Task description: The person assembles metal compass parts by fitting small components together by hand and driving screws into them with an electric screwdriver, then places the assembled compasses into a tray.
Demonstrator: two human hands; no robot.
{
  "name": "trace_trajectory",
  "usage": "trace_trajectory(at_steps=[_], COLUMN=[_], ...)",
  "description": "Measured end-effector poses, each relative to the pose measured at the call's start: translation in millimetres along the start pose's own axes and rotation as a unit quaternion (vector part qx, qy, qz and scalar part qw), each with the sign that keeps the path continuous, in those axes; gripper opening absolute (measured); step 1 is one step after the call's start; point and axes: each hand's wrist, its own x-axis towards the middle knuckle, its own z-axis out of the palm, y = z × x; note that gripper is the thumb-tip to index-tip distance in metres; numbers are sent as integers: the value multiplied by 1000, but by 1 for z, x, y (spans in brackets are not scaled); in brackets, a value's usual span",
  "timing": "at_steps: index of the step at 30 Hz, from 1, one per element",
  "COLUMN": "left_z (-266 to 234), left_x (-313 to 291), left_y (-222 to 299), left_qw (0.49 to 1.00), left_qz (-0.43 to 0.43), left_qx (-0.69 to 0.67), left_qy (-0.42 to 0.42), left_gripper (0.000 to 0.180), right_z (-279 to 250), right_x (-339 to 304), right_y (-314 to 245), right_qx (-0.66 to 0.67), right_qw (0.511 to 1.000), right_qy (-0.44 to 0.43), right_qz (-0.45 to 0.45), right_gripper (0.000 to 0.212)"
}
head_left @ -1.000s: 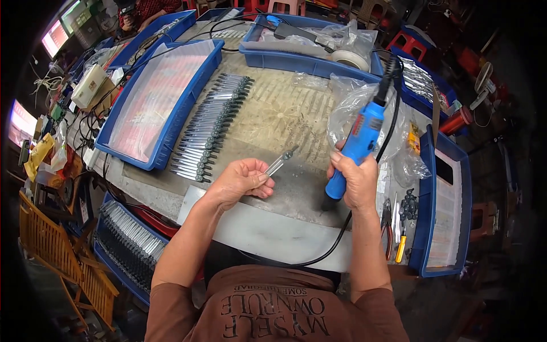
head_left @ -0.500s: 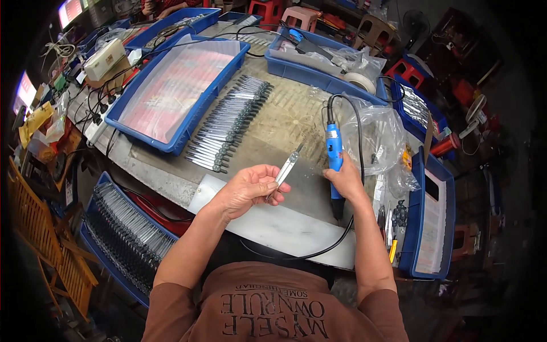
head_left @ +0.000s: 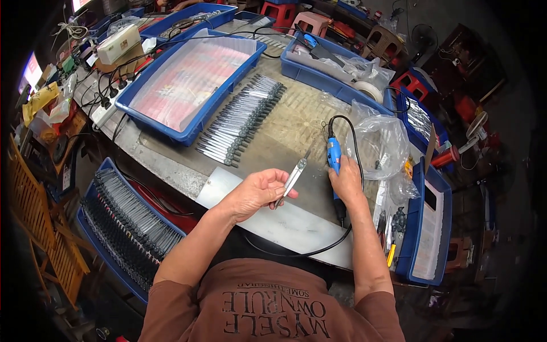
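My left hand (head_left: 264, 192) pinches a slim silver drawing compass (head_left: 295, 176) between thumb and fingers, its round hinge and thin tip slanting up and away. Its lower end is partly hidden by the fingers. To the right, my right hand (head_left: 346, 178) is wrapped round a blue electric screwdriver (head_left: 333, 153), whose dark lower end points toward me near the table's front edge. Beyond my left hand lies a slanting row of similar compasses (head_left: 244, 118), packed side by side on the table.
A paper-lined blue tray (head_left: 185, 137) stands left of the row. Another blue tray (head_left: 336, 85) holds plastic and tape at the back. Clear plastic bags (head_left: 382, 142) lie right of the screwdriver's black cord (head_left: 356, 137). A full blue bin (head_left: 85, 219) sits lower left.
The view has shifted slightly, so the table appears a little farther right. My right hand has turned more over the screwdriver. The left keeps its pinch on the compass.
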Motion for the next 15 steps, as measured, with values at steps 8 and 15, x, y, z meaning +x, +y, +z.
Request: trace_trajectory(at_steps=[8, 15], left_z=[15, 23], left_x=[4, 2], left_y=[-6, -18], left_qw=[999, 997], left_qz=[-23, -51], left_qx=[48, 52], left_qy=[-3, -16], left_gripper=[18, 26], right_z=[-33, -36], right_x=[-21, -29], right_y=[-57, -70], right_qx=[585, 670], right_qw=[797, 726], right_qy=[-101, -136], right_qz=[112, 74], right_gripper=[25, 13])
